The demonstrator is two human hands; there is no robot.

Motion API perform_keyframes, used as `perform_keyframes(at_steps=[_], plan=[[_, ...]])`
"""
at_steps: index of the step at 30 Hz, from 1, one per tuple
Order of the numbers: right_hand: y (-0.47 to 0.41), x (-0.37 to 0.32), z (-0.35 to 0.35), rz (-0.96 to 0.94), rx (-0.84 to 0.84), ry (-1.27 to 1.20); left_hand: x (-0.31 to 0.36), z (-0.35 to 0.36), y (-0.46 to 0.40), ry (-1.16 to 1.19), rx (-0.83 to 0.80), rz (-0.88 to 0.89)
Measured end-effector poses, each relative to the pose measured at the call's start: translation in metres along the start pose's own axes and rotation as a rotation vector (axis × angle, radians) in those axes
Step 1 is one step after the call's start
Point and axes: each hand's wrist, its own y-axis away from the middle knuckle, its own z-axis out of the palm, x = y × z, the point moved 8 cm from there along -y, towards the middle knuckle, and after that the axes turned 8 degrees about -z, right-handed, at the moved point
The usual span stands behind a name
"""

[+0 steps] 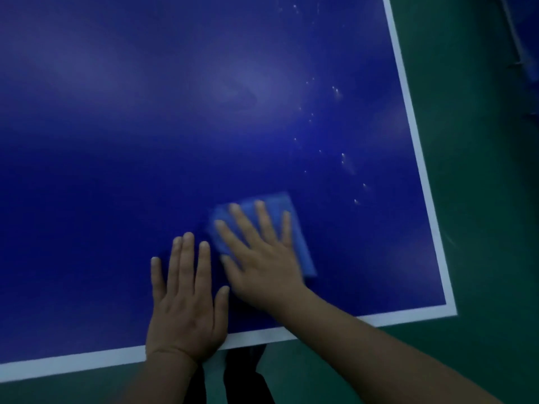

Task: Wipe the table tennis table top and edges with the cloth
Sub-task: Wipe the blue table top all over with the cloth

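The dark blue table tennis table top [175, 126] fills most of the view, with a white line along its near edge [87, 360] and right edge [408, 112]. A folded blue cloth [294, 228] lies flat near the near right corner. My right hand [262, 258] presses on it with straight, spread fingers and looks blurred by motion. Just left of the cloth, my left hand [186, 298] rests flat on the table by the near edge, fingers straight, holding nothing.
Small pale specks or droplets [344, 158] dot the table surface right of the cloth, up toward the right edge. A green floor [481, 199] surrounds the table on the right and near side. My dark trouser legs [242, 374] show below the near edge.
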Motion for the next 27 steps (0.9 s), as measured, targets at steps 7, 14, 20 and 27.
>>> perform_keyframes(at_steps=[7,14,20,27], plan=[[-0.05,0.096,-0.022,0.089,0.098,0.034,0.002,0.004,-0.001,-0.03,-0.032,0.002],[0.058,0.321,-0.053,0.977,0.095,-0.109,0.003,0.008,-0.001,-0.088,-0.067,0.016],[0.018,0.112,-0.018,0.295,0.086,0.013,0.001,0.009,-0.002,-0.117,-0.057,0.005],[0.054,0.233,-0.029,0.384,0.053,0.036,0.001,0.009,-0.002,-0.113,-0.042,0.012]])
